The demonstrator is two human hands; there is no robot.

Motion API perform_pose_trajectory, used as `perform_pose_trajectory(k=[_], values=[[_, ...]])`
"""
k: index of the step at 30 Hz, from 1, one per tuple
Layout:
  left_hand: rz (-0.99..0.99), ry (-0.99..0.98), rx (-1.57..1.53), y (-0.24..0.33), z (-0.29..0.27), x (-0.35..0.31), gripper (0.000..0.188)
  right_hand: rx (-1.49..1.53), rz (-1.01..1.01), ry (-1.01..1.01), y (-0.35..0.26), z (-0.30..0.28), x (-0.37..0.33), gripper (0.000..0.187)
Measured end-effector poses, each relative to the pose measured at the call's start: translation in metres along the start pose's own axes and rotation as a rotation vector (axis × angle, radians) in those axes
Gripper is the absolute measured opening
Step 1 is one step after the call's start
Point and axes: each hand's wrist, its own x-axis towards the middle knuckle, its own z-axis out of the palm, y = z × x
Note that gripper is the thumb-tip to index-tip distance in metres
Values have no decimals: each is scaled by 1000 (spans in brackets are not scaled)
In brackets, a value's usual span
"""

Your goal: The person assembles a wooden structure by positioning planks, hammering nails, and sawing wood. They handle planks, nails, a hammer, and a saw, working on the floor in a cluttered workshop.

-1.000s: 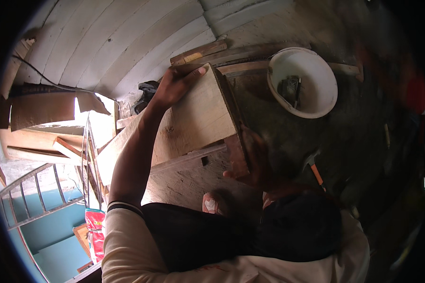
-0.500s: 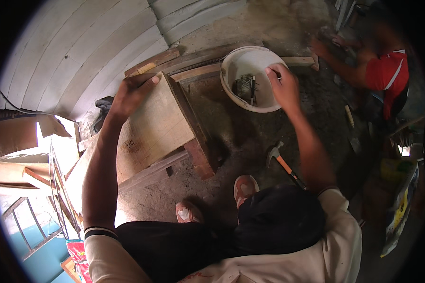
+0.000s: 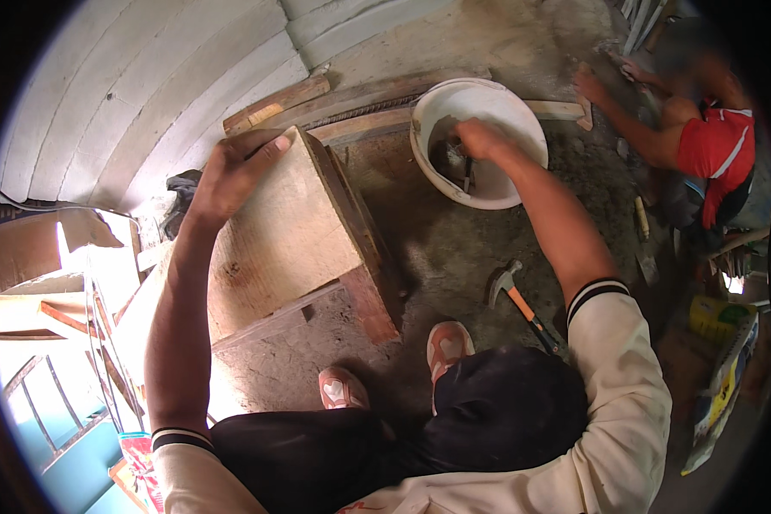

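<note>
My left hand (image 3: 231, 180) is closed over the far corner of a pale wooden board (image 3: 283, 231), with the thumb on top and the fingers round the edge. The board lies on a wooden bench-like frame (image 3: 370, 308). My right hand (image 3: 486, 141) reaches into a round white basin (image 3: 527, 133), its fingers curled down at the dark contents; the fingertips and whatever they grip are hidden. Beside that hand, a thin dark stick-like piece (image 3: 467, 178) shows in the basin. A claw hammer (image 3: 518, 300) with an orange and black handle lies on the floor near my right knee.
At the right, another person in red (image 3: 718, 150) crouches with hands near the floor. A trowel-like tool (image 3: 642, 227) lies between us. Timber lengths (image 3: 377, 94) lie along the far wall. A yellow and white sack (image 3: 720, 385) stands at the lower right.
My right hand has moved down and left into the basin, over its dark contents. My left hand keeps its hold on the board.
</note>
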Motion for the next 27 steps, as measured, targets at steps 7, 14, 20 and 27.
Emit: perform_pose_trajectory(k=[7,14,20,27], values=[[-12,1,56,-2,0,1,50,806,21,365,-130,-78,-79,20],[51,8,98,0,-1,0,53,605,127,413,-183,92,-42,28],[13,45,109,-3,0,-4,53,309,278,384,-146,161,32,39],[97,201,-51,-15,-1,-4,52,223,-62,455,-150,155,4,28]])
